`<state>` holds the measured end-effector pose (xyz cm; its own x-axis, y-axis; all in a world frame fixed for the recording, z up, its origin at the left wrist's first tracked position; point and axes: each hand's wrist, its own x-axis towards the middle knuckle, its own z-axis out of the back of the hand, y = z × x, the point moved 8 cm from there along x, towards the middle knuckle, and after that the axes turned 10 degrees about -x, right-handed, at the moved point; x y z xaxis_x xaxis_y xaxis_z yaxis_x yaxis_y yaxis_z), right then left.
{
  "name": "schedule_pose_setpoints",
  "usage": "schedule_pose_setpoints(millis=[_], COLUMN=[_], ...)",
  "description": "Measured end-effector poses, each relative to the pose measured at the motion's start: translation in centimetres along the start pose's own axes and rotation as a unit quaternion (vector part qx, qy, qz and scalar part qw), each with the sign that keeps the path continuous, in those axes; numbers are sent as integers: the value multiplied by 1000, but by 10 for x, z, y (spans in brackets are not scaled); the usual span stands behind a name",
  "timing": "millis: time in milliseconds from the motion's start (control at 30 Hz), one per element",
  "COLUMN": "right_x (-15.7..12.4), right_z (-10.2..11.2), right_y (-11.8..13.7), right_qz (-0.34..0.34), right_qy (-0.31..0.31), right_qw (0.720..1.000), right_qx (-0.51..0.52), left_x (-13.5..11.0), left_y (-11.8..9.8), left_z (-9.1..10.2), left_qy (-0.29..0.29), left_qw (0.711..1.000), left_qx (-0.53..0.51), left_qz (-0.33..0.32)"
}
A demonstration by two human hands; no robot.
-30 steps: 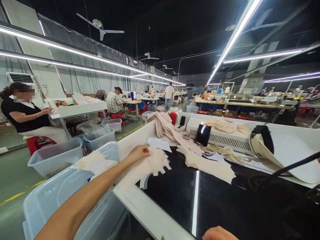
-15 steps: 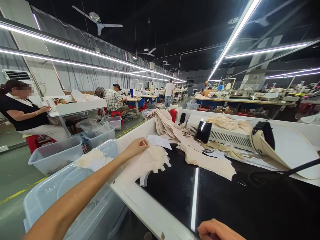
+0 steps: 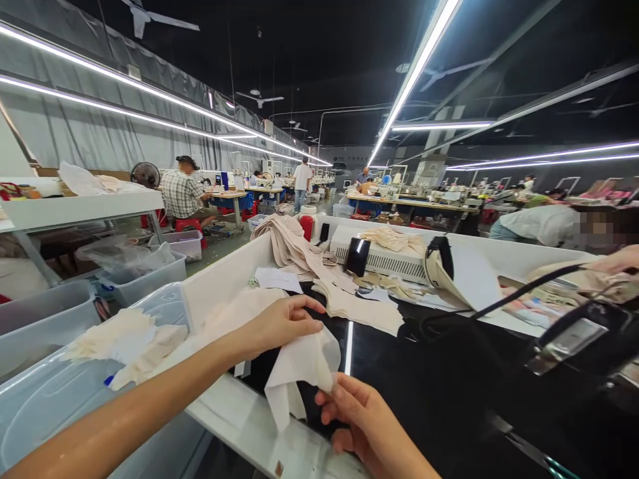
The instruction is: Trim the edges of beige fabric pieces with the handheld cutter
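Note:
My left hand point(image 3: 279, 324) pinches the top edge of a cream cut fabric piece point(image 3: 298, 367) and holds it up over the near edge of the black worktable point(image 3: 449, 392). My right hand point(image 3: 357, 416) grips the same piece at its lower right corner with closed fingers. The piece hangs folded between both hands. Just behind my left hand lies a stack of similar cream pieces point(image 3: 234, 313) on the table's white rim point(image 3: 219, 276).
More cream fabric stacks point(image 3: 359, 306) and a draped pile point(image 3: 287, 246) lie farther back, beside a white vented machine point(image 3: 384, 256) and a white paper slip point(image 3: 277, 279). Clear plastic bins point(image 3: 54, 392) with fabric scraps stand at left. Black cables cross at right. Other people work at distant tables.
My left hand lifted one fabric piece off the stack and drew it toward me. My right hand rose from the bottom edge and took hold of it. The view turned right.

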<state>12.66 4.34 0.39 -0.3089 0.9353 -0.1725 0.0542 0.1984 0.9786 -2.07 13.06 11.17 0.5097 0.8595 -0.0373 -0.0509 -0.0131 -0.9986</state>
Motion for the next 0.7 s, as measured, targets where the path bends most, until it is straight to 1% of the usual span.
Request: schedule_pose_setpoints(millis=[67, 133, 233, 333, 400, 467, 567, 633, 700], right_x=[0, 0, -2, -7, -11, -15, -17, -15, -13], right_z=[0, 3, 9, 9, 7, 5, 10, 18, 30], right_y=[-4, -8, -12, -13, -9, -2, 13, 19, 22], right_qz=[-17, -20, -20, -21, -20, -5, 35, 55, 66], right_qy=[14, 19, 25, 36, 45, 45, 12, -24, -64], right_qw=[999, 999, 999, 998, 998, 998, 993, 988, 981], right_qx=[34, 37, 35, 36, 37, 53, 110, 146, 170], left_x=[5, 10, 16, 18, 16, 14, 10, 10, 11], left_y=[5, 10, 15, 16, 17, 17, 18, 21, 26], left_z=[-8, -11, -11, -15, -23, -35, -50, -56, -59], left_qy=[13, 14, -1, -6, 11, 45, 91, 115, 135], left_qw=[1000, 1000, 1000, 999, 999, 998, 994, 990, 987], left_qx=[3, 7, 25, 42, 46, 52, 67, 76, 84], left_qz=[10, 15, 3, -16, -17, -7, 2, 5, 14])
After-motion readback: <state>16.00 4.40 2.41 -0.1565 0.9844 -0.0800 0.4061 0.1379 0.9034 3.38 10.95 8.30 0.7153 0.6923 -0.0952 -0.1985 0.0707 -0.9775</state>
